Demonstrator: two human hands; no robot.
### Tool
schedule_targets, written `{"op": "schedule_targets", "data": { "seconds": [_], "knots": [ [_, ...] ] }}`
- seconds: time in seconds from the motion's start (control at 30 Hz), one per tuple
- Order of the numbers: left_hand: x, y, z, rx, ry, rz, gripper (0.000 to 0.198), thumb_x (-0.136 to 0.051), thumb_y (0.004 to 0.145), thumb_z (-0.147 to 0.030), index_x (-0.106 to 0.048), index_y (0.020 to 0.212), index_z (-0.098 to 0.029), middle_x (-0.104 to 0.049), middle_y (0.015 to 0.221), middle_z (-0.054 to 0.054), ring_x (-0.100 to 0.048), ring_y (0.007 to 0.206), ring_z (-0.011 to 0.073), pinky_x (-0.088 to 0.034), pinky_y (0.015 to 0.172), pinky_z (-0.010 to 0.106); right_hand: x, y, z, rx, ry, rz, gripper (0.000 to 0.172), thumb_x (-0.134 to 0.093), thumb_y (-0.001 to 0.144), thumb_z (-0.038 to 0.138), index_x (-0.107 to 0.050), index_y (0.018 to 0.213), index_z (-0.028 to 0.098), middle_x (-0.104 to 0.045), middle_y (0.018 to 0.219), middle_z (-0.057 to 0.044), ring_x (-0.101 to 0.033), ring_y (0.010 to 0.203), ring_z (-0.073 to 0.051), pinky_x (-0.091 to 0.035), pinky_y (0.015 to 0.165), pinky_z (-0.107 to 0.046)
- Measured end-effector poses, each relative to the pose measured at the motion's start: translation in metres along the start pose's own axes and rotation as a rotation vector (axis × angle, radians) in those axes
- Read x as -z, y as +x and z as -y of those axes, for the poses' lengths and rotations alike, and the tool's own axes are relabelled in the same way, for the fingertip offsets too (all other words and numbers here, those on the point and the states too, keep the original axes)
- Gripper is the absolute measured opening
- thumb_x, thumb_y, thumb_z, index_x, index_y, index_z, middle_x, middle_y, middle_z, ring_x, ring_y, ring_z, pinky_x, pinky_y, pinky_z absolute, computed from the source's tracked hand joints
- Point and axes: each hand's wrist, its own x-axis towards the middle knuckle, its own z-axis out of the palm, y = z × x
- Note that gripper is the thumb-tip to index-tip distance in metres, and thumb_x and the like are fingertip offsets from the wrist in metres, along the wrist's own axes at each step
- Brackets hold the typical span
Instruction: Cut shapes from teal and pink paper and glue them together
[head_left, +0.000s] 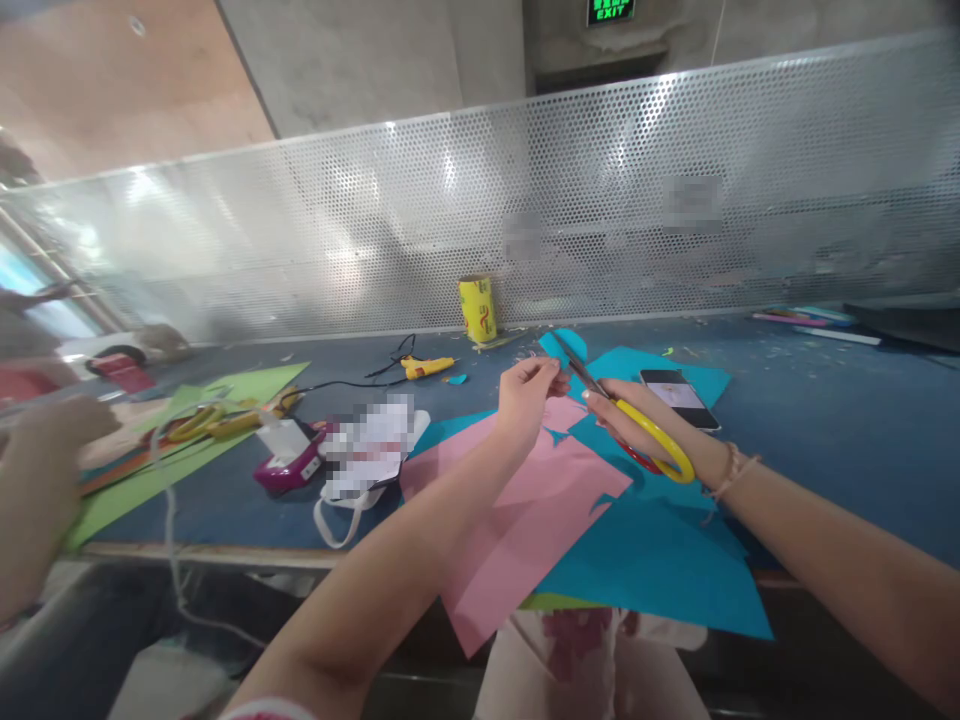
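My right hand (637,420) grips yellow-and-red scissors (645,430), its fingers through the handles and the blades pointing up and to the left. My left hand (529,390) pinches a small teal paper piece (562,347) just beside the blades. Below the hands lie a pink paper sheet (517,510) and a large teal sheet (660,550) that hang over the near table edge. A smartphone (679,397) lies on the teal paper just behind my right hand.
A yellow glue gun (426,368) with its black cable and a yellow can (478,308) stand further back. Left are a magenta device (289,462), a white pouch (371,450), green paper (225,400) with other scissors, and another person's hand (45,450). A perforated metal screen (600,200) backs the blue table (840,420).
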Motion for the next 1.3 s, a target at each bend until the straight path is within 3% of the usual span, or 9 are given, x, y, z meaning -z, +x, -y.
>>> {"op": "schedule_targets", "data": {
  "seconds": [0.37,0.57,0.8,1.3],
  "knots": [
    [-0.001,-0.002,-0.003,0.037,0.002,0.043,0.013,-0.065,0.062,-0.027,-0.061,0.061,-0.014,-0.06,0.054,0.001,-0.054,0.05,0.0089,-0.045,0.057,0.024,0.004,-0.002,0.008,0.034,0.049,0.042,0.032,-0.047,0.079,0.051,-0.043,0.07,0.02,-0.05,0.066,0.0,-0.046,0.059,-0.013,-0.039,0.056,-0.027],
    [-0.004,-0.005,-0.004,0.054,-0.044,0.039,0.016,-0.067,0.061,-0.028,-0.06,0.061,-0.014,-0.06,0.055,0.001,-0.054,0.049,0.0084,-0.044,0.055,0.024,0.003,-0.002,0.007,0.037,0.076,0.025,0.03,-0.047,0.08,0.048,-0.04,0.07,0.02,-0.046,0.063,0.002,-0.042,0.056,-0.012,-0.035,0.051,-0.026],
    [-0.005,-0.007,-0.006,0.061,-0.08,0.028,0.014,-0.067,0.061,-0.026,-0.061,0.063,-0.014,-0.061,0.056,0.001,-0.053,0.049,0.0081,-0.044,0.057,0.024,0.007,-0.006,0.015,-0.01,0.182,0.091,0.031,-0.045,0.082,0.05,-0.037,0.071,0.022,-0.04,0.053,0.006,-0.036,0.045,-0.01,-0.032,0.044,-0.025],
    [-0.002,-0.004,-0.001,0.037,0.024,0.118,0.013,-0.064,0.061,-0.026,-0.06,0.058,-0.014,-0.057,0.052,0.0,-0.05,0.045,0.0074,-0.04,0.05,0.023,0.006,-0.004,0.007,0.022,0.088,0.073,0.032,-0.038,0.086,0.05,-0.04,0.072,0.021,-0.044,0.052,0.004,-0.038,0.044,-0.01,-0.032,0.044,-0.026]
  ]
}}
